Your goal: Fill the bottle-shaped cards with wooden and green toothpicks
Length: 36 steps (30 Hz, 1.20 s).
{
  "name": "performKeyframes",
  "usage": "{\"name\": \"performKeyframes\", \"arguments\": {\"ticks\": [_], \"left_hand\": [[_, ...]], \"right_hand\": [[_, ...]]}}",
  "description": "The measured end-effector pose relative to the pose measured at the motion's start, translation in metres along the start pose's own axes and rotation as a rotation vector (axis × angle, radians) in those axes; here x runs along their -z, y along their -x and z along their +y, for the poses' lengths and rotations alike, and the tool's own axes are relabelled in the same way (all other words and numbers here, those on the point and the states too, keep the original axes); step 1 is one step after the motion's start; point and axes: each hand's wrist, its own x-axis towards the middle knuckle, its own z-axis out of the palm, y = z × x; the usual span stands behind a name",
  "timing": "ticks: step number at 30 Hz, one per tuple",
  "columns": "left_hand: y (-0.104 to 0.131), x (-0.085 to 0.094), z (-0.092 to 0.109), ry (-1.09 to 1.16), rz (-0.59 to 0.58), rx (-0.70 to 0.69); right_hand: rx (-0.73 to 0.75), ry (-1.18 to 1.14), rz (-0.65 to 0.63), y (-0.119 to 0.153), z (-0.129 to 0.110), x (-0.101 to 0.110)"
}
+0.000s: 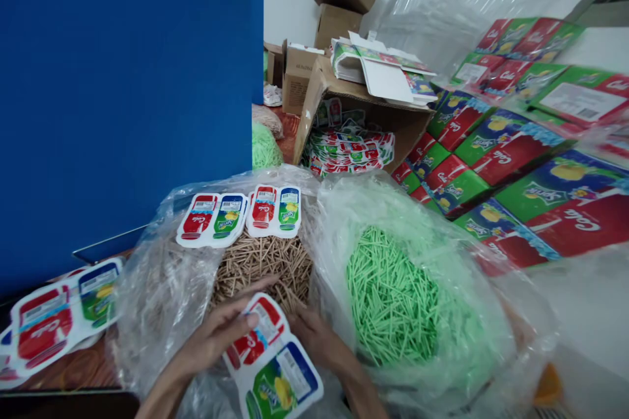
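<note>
The left hand (209, 340) pinches a glossy flat card (282, 383), cut like two joined jars, its thumb pressed on the red half. The right hand (317, 340) is just beside the card, at the matte brown sticks (265, 258) (whether its fingers grip any, I cannot tell). These fill a crinkled clear bag (157, 301); slim green sticks (393, 301) heap in the neighbouring plastic bag (479, 321).
</note>
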Motion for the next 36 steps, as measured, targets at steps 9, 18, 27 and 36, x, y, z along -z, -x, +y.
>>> {"name": "performKeyframes", "arguments": {"ticks": [9, 18, 27, 36], "left_hand": [[-0.042, -0.027, -0.007, -0.678, -0.27, -0.23], [-0.033, -0.007, -0.004, -0.48, -0.186, -0.152], [-0.002, -0.014, -0.016, -0.403, -0.377, -0.045], [-0.023, -0.05, -0.034, -0.408, -0.328, 0.035]], "right_hand": [[-0.011, -0.11, -0.07, 0.006, -0.001, 0.011], [-0.035, -0.357, 0.047, -0.009, 0.007, 0.006], [-0.144, -0.905, 0.312, -0.018, 0.012, 0.002], [-0.094, -1.071, 0.24, -0.018, 0.03, -0.028]]}}
